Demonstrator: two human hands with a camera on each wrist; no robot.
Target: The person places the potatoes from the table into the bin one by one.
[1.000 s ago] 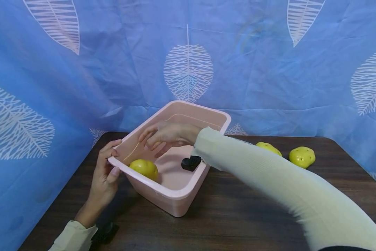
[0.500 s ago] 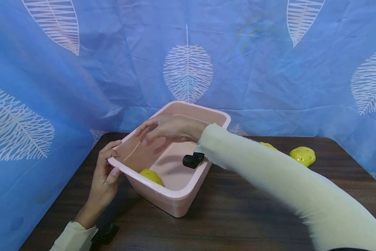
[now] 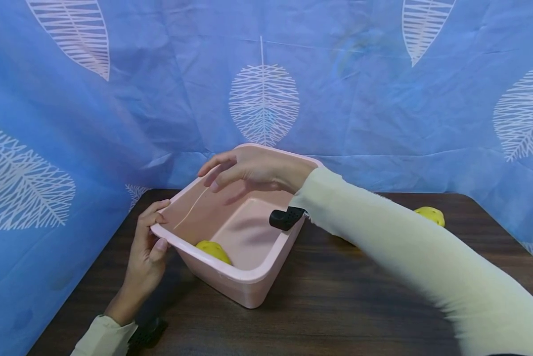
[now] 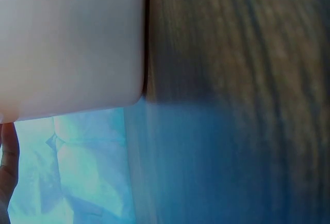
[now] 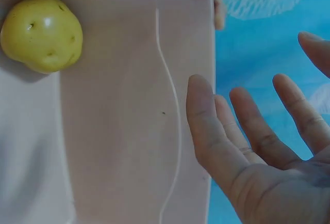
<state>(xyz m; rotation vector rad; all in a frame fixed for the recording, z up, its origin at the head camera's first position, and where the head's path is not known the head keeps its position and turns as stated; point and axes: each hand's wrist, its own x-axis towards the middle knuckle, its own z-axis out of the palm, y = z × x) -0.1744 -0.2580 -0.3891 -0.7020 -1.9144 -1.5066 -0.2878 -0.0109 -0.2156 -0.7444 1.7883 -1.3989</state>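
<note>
My left hand [image 3: 146, 247] grips the near left corner of a pink plastic tub [image 3: 248, 275], thumb outside and fingers over the rim. Inside the tub, low in the near left corner, lies a yellow potato [image 3: 214, 251]; the right wrist view shows the whole potato [image 5: 42, 34] with small dark eyes. Over the tub's opening hovers my right hand [image 3: 253, 170], fingers spread and loosely bent. Nothing is between those fingers in the right wrist view, where the hand [image 5: 268, 162] overlaps the tub's rim.
Another yellow potato [image 3: 431, 215] lies on the dark wooden table [image 3: 337, 296] at the right, partly behind my right sleeve [image 3: 382, 232]. A blue cloth with white leaf prints [image 3: 266, 104] hangs behind and to the left.
The potato in the tub has dropped and settled lower in the near corner. My right hand has risen and shifted slightly right; its sleeve now covers one table potato. The left hand keeps its grip.
</note>
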